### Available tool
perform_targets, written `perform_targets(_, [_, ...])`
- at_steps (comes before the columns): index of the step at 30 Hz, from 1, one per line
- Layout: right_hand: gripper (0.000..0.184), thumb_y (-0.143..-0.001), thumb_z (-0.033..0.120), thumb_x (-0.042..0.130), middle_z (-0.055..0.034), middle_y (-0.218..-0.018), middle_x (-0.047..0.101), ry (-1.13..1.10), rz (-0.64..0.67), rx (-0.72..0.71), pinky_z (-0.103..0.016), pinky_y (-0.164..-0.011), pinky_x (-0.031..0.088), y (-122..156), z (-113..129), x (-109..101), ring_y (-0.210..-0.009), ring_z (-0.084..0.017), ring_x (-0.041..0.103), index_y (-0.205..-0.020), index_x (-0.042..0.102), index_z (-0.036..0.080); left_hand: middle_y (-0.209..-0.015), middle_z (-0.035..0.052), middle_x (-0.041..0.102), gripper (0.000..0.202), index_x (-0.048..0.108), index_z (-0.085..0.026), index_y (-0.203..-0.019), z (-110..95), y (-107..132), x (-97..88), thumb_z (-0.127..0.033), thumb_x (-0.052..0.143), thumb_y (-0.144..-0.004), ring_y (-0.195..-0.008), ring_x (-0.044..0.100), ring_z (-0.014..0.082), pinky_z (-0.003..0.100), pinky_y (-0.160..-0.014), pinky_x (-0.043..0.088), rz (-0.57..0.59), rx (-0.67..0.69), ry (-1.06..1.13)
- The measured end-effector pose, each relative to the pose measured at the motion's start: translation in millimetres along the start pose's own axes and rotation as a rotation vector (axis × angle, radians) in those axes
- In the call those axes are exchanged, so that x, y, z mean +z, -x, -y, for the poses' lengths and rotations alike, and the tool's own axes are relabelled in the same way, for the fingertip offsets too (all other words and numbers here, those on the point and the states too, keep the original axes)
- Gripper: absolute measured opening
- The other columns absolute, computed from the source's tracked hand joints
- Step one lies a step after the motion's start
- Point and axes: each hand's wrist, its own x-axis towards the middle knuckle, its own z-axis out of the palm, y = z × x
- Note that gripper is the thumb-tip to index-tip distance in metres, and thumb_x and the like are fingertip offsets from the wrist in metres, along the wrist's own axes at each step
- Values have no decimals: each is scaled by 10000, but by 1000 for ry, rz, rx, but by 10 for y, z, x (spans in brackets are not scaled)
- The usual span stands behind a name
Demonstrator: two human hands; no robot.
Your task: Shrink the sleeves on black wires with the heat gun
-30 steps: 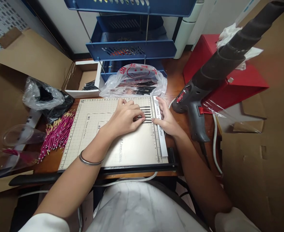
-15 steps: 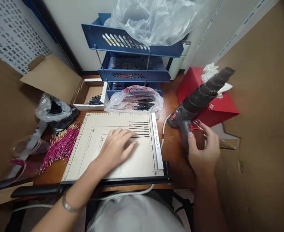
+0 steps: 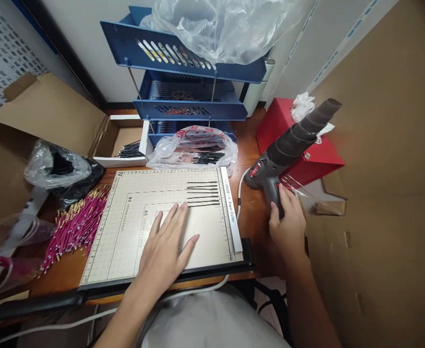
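Observation:
My left hand (image 3: 165,244) lies flat and open on the beige paper cutter board (image 3: 133,227), fingers spread, just below a row of several thin black tubes (image 3: 202,193) lined up near the board's right ruler (image 3: 230,208). My right hand (image 3: 288,222) wraps around the handle of a dark heat gun (image 3: 288,145) that rests on the wooden desk to the right of the board, nozzle pointing up and right.
A pile of magenta wires (image 3: 75,223) lies left of the board. A plastic bag of black tubes (image 3: 195,147) and a white box (image 3: 125,145) sit behind it, below a blue tiered tray rack (image 3: 191,77). A red box (image 3: 299,140) and cardboard (image 3: 386,193) stand right.
My left hand slid back from the black tubes toward me and flattened on the board. My right hand left the ruler, moved right and closed around the heat gun's handle.

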Motion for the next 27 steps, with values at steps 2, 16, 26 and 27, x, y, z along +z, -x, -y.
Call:
perform_targets(2, [547, -1041, 272, 495, -227, -1463, 697, 15, 5, -10, -589, -1157, 542, -6, -11, 1, -1329, -356, 679, -1557, 605, 125, -1691, 162, 531, 806, 65, -223, -1792, -3, 6, 11, -451, 486, -1144, -1591, 490, 378, 660, -1274, 431, -3, -1, -5])
perform_targets(16, [488, -904, 612, 754, -102, -1101, 753, -900, -137, 526, -444, -872, 582, -343, 565, -56, -815, -201, 634, -1172, 771, 204, -1714, 127, 507, 701, 243, -215, -1756, 4, 28, 25, -468, 479, -1146, -1629, 440, 341, 633, -1315, 392, 31, -12, -19])
perform_targets(26, [665, -1032, 661, 453, -155, -1283, 676, -2631, -164, 1238, -389, -657, 660, -1102, 738, 144, -866, -205, 694, -1522, 485, 212, -1713, 144, 509, 632, 397, -180, -1690, 8, 33, 33, -465, 486, -1133, -1633, 434, 339, 635, -1330, 371, 44, -46, -5])
perform_targets(27, [662, -1025, 645, 471, -167, -1334, 656, -2728, -175, 1270, -411, -680, 673, -1105, 677, 188, -900, -215, 701, -1530, 480, 218, -1710, 148, 512, 631, 400, -178, -1687, 6, 31, 29, -469, 483, -1133, -1634, 433, 339, 633, -1332, 368, 46, -48, -6])
